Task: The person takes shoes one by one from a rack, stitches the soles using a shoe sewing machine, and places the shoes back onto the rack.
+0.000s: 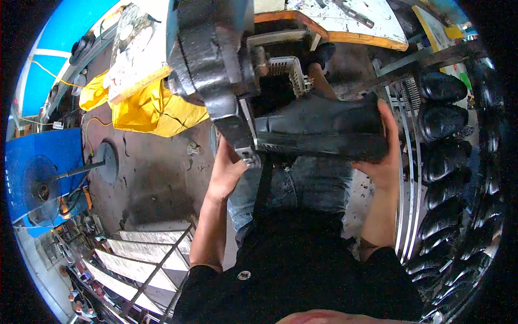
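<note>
A black boot lies sideways across my lap, one end against the head of a dark machine. My right hand is closed round the boot's right end, fingers over the far side and thumb underneath. At the boot's left end, my left hand is closed beside the machine's lower metal tip, with the thumb pointing toward it. The machine head hides that end of the boot and most of my left fingers.
Racks of black footwear stand close on my right. A white plastic basket sits behind the boot. Yellow sacking hangs by the worktable at left. A standing fan and slatted white rack are farther left.
</note>
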The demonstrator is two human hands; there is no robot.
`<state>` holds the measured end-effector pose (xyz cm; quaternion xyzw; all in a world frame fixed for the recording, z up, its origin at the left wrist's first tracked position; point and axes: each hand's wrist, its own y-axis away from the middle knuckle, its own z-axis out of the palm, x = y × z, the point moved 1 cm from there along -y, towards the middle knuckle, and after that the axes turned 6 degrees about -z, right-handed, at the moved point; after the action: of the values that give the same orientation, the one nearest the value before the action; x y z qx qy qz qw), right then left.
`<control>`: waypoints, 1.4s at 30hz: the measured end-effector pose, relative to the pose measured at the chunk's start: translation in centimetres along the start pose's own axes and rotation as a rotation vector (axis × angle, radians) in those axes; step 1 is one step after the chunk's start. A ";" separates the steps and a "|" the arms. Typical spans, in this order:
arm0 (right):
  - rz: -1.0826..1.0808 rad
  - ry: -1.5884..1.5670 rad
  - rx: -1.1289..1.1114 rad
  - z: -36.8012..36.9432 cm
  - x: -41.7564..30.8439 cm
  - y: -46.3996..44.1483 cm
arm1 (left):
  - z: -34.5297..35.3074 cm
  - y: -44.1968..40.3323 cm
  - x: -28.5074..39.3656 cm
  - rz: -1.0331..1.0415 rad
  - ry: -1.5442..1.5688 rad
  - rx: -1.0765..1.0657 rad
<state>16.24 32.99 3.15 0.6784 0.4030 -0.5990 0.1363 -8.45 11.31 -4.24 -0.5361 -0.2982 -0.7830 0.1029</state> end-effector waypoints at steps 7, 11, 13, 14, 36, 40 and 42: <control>0.081 -0.609 0.297 -2.4 3.0 1.8 | 5.1 1.8 4.4 0.028 0.112 -0.094; 0.387 -1.033 0.517 -4.8 4.5 2.6 | 7.5 1.9 7.0 0.133 0.085 -0.175; -0.014 -0.664 0.291 -4.7 4.1 2.6 | 7.6 1.9 7.0 0.163 0.079 -0.186; -0.147 -0.536 0.231 -4.6 3.7 2.4 | 7.2 1.7 6.3 0.170 0.052 -0.164; 0.129 -0.269 0.316 -2.9 -2.5 -3.4 | 0.8 3.0 -0.3 0.011 0.357 0.066; -0.122 -0.094 -0.030 -1.4 -4.0 -4.2 | 0.5 2.6 -0.5 0.134 0.528 0.015; 0.016 -0.072 -0.070 -0.5 -3.5 -3.8 | 0.8 2.5 0.4 0.177 0.526 0.069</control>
<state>14.03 34.42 7.60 0.6544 0.4132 -0.6074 0.1793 -6.78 9.81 -2.82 -0.3345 -0.2399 -0.8726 0.2629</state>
